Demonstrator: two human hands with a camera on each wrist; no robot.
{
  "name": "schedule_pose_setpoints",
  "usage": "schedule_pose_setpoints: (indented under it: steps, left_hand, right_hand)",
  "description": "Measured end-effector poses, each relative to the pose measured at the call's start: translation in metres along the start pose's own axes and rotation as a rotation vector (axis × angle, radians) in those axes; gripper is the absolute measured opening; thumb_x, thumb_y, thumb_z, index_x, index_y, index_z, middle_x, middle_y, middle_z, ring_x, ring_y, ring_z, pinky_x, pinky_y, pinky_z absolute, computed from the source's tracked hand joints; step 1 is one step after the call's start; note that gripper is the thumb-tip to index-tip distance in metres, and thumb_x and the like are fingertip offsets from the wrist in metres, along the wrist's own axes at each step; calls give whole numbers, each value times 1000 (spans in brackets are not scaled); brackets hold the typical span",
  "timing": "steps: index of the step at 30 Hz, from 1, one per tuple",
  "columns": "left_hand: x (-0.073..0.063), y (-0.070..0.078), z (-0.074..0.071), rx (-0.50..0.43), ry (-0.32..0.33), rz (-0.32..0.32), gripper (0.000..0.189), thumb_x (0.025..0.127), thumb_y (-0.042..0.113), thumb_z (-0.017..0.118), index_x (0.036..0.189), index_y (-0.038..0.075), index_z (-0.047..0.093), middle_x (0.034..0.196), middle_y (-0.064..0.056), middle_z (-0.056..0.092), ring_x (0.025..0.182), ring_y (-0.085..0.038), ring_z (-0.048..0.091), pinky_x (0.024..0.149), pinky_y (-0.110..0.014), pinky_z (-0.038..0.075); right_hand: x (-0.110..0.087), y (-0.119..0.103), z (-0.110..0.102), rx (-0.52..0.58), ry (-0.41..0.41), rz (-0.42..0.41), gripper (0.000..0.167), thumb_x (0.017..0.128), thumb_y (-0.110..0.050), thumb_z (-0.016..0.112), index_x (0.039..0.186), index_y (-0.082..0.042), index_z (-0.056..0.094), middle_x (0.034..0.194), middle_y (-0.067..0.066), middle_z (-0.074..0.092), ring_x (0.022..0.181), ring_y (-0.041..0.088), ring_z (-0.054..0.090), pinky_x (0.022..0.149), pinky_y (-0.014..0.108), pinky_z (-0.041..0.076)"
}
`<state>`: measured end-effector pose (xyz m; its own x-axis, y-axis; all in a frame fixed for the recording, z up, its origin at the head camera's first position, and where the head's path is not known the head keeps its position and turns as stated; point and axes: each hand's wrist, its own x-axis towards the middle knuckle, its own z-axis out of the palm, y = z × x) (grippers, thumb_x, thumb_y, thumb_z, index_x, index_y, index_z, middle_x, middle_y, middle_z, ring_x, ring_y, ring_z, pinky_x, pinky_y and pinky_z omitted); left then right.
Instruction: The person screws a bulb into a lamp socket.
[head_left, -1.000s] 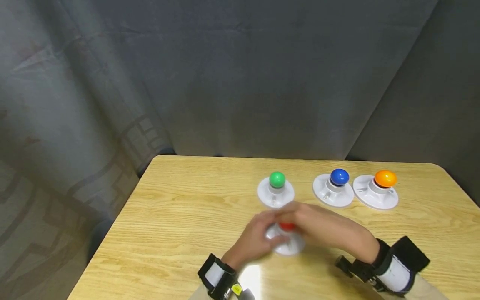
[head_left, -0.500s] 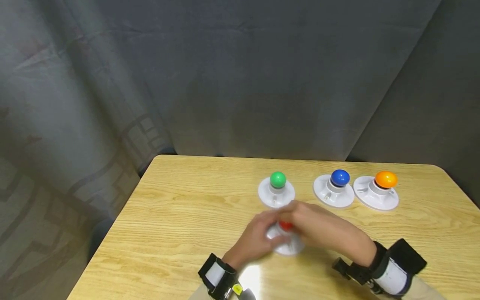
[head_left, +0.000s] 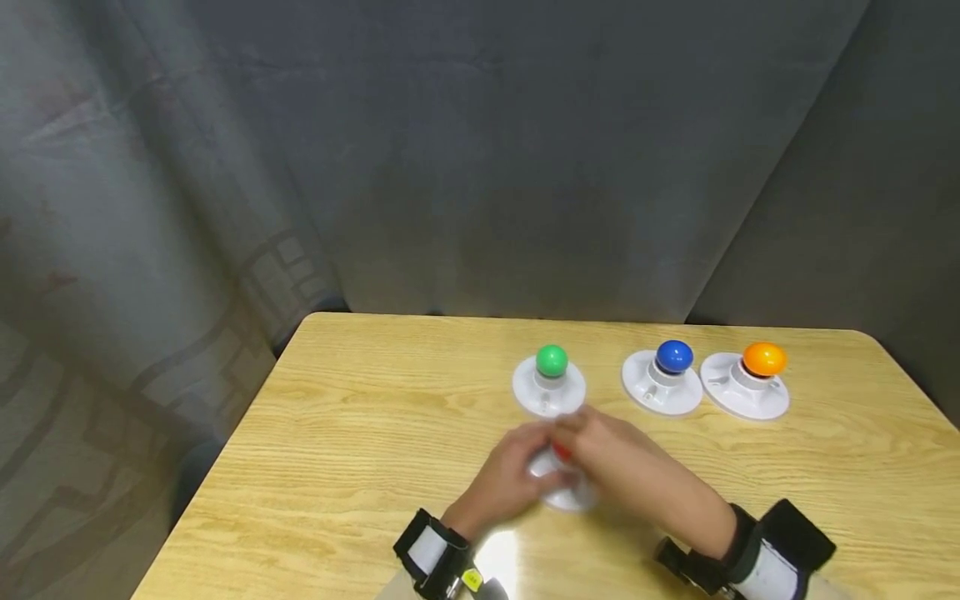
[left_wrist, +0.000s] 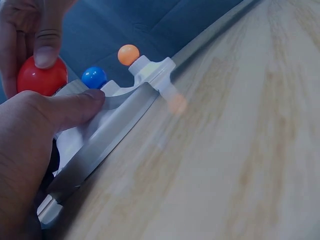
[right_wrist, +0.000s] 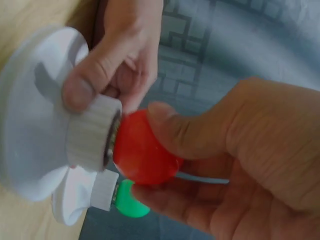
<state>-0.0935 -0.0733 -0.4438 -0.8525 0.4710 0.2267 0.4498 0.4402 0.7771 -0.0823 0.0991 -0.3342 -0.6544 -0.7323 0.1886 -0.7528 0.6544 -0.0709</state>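
Observation:
My right hand pinches a round red bulb between thumb and fingers. Metal threads show between the bulb and the collar of a white lamp socket with a broad round base. From the other side, my left hand grips this socket, its thumb against the collar. In the left wrist view, the left thumb lies over the white base, close below the red bulb. Both hands partly cover bulb and socket in the head view.
Behind the hands a green bulb sits in a white socket. Farther right stand a blue bulb and an orange bulb in similar sockets, side by side. A grey curtain hangs beyond the wooden table.
My right hand has turned on the red bulb, its wrist shifting left and down, and covers more of it. The left hand stays in place at the socket.

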Motion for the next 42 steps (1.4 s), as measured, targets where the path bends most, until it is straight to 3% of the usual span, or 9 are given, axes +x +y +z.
schedule_pose_setpoints:
  steps: [7,16,27,33,42]
  left_hand:
    - [1,-2,1,9,19,22,49,87,53,64,132,39,53,133,18,57,122,-5,55,105,-35,46]
    - [1,-5,1,36,26,25,47,86,54,64,129,38,56,132,16,59,120,-5,56,103,-36,46]
    - [0,-4,-1,49,23,-24,47,85,58,62,128,39,56,134,15,57,123,-7,54,105,-40,45]
    - [1,-4,0,64,30,-1,42,85,56,64,122,38,59,132,16,58,120,-6,55,103,-37,46]
    - [0,-2,-1,53,13,-41,45,84,56,65,126,39,58,134,15,58,121,-8,55,104,-39,45]
  right_hand:
    - [-2,-7,6,-14,47,40,53,57,10,74,107,-6,68,97,6,68,82,20,63,71,34,57]
    - [-2,-13,10,-11,91,108,38,65,-4,83,99,-5,68,92,5,67,82,22,62,70,35,57]
    - [1,-21,12,-58,121,210,34,64,-3,81,95,-6,68,88,5,65,80,22,60,61,31,55]
    - [0,-22,11,-68,109,229,33,63,-3,81,93,-7,67,86,3,63,78,20,59,59,31,53]
    - [1,-22,12,-52,107,224,33,64,0,79,94,-6,68,88,4,65,78,21,59,61,31,54]
